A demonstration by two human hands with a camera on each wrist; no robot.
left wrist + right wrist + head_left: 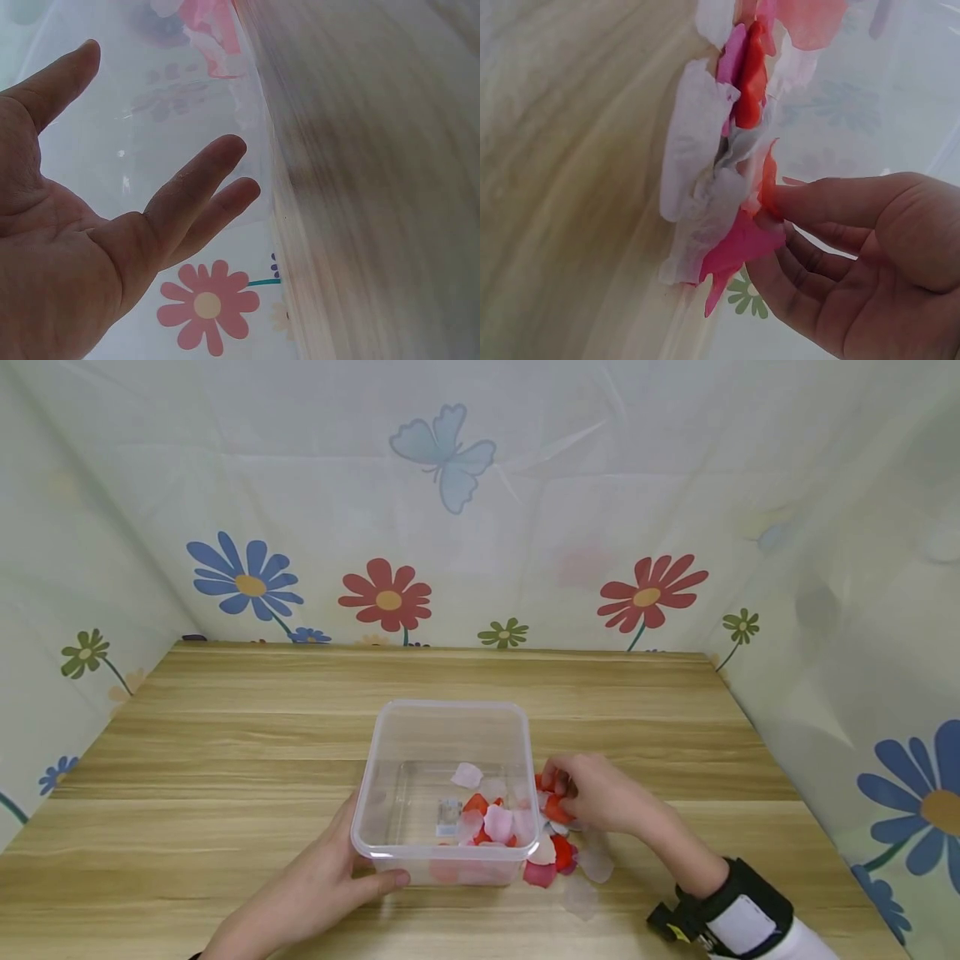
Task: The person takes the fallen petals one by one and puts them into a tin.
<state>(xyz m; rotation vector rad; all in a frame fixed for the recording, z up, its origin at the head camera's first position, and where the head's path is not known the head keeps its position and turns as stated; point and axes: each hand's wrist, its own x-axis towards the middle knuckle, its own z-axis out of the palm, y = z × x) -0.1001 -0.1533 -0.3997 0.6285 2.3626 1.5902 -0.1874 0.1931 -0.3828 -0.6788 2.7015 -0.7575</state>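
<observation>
A clear plastic container [442, 852] stands open-topped on the table, with red, pink and white artificial flower petals [498, 823] inside, mostly toward its right. My left hand [322, 877] rests against its left side, thumb near the front wall; the left wrist view shows those fingers [199, 180] spread and fairly straight. Just right of the container, my right hand [603, 793] pinches a red-orange petal [768, 187] between thumb and fingers. A magenta petal [742, 244] lies against the same fingers. More loose petals [562, 853] are heaped under and in front of that hand.
Pale, thin petals [596, 864] lie at the front right of the heap. The wood-grain table [225, 735] extends around the container. Behind and at both sides hangs a flower-printed curtain [525, 527]. A black wrist strap [738, 910] sits on the right forearm.
</observation>
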